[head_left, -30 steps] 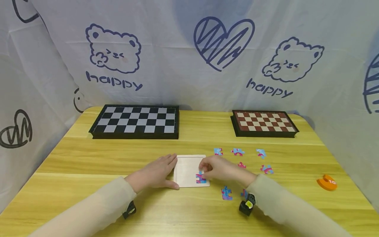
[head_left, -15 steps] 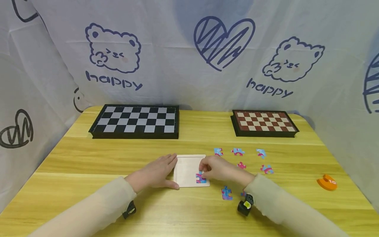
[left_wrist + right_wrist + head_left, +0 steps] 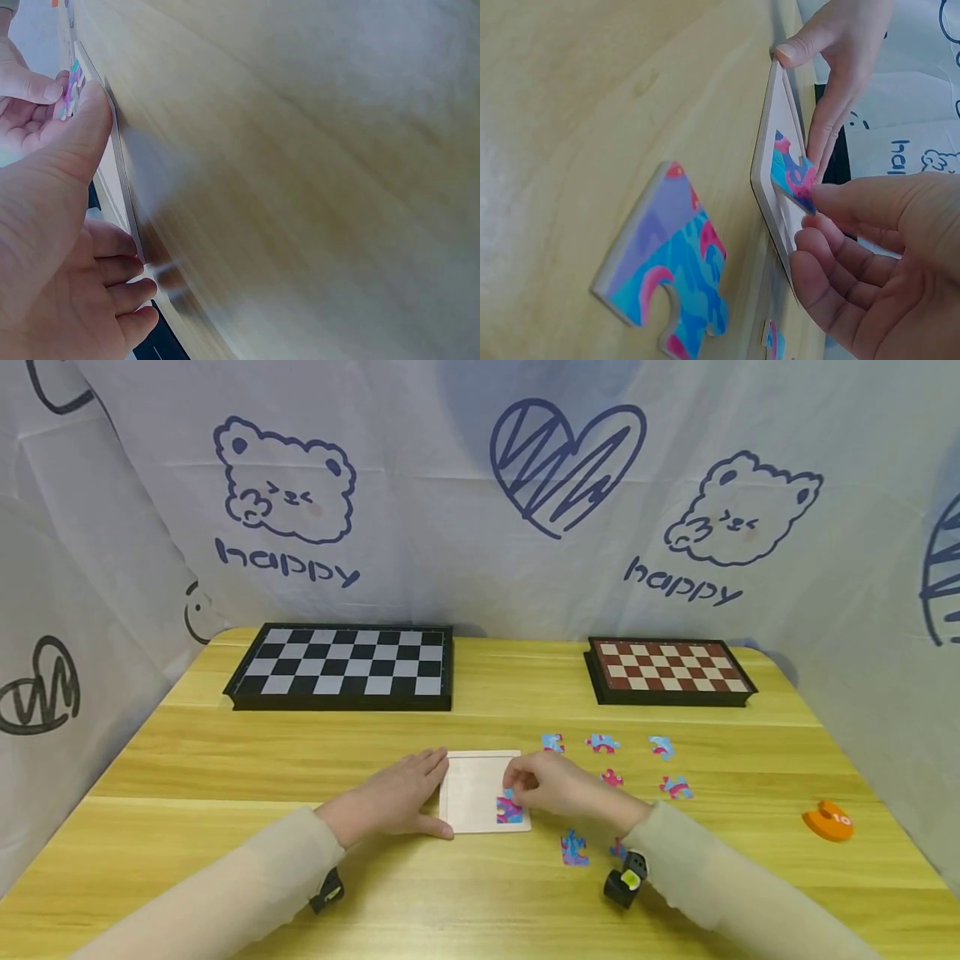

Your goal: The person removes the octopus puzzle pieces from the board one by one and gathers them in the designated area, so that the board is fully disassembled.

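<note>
A shallow wooden puzzle tray (image 3: 472, 789) lies at the middle of the table. My left hand (image 3: 397, 797) rests along its left side, fingers extended at the far left corner and thumb at the near left one. In the tray's near right corner is a blue, pink and purple jigsaw piece (image 3: 509, 810). My right hand (image 3: 551, 785) pinches this piece by its right side. In the right wrist view the thumb (image 3: 855, 201) covers one end of it, and the piece looks tilted over the tray floor.
Loose jigsaw pieces lie right of the tray, among them a purple-blue one (image 3: 574, 848) and a pink one (image 3: 612, 777). Behind stand a black-and-white chessboard (image 3: 345, 664) and a red-and-white chessboard (image 3: 670, 668). An orange curved piece (image 3: 828, 822) marked 10 lies far right.
The jigsaw piece has shifted very slightly in the tray corner under my right fingers. My left hand and the tray stay in place.
</note>
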{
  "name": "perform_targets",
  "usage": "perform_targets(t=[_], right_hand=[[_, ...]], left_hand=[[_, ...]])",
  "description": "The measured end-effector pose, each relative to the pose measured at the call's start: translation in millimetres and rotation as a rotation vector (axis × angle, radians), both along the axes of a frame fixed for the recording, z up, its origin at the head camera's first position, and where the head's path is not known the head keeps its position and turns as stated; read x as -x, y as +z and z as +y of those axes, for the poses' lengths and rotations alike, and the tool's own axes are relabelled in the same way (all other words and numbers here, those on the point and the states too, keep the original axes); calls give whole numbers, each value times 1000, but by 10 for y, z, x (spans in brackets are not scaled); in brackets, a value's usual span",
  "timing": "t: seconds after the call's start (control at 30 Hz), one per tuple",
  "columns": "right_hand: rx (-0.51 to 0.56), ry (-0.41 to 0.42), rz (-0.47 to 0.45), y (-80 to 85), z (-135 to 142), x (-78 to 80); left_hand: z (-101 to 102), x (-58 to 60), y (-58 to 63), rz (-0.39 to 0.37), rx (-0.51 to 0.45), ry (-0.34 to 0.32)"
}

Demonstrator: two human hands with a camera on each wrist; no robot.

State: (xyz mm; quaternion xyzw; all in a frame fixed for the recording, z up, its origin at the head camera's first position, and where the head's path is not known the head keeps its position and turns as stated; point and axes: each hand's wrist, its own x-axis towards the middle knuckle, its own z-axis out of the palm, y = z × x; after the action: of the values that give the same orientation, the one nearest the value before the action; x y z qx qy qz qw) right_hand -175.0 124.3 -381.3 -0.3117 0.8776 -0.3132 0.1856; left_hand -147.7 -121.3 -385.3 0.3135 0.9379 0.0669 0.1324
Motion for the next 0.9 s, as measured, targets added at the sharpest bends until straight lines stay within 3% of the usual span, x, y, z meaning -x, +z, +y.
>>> perform_targets(t=[0.27, 0.6, 0.9], right_hand=[[20, 56, 29, -4, 54, 2], [97, 7, 16, 9, 162, 7], [162, -62, -64, 116, 597, 21]], left_hand=[[0, -8, 6, -3, 6, 7], [-2, -8, 10, 9, 4, -9], [0, -17, 30, 7, -5, -16]])
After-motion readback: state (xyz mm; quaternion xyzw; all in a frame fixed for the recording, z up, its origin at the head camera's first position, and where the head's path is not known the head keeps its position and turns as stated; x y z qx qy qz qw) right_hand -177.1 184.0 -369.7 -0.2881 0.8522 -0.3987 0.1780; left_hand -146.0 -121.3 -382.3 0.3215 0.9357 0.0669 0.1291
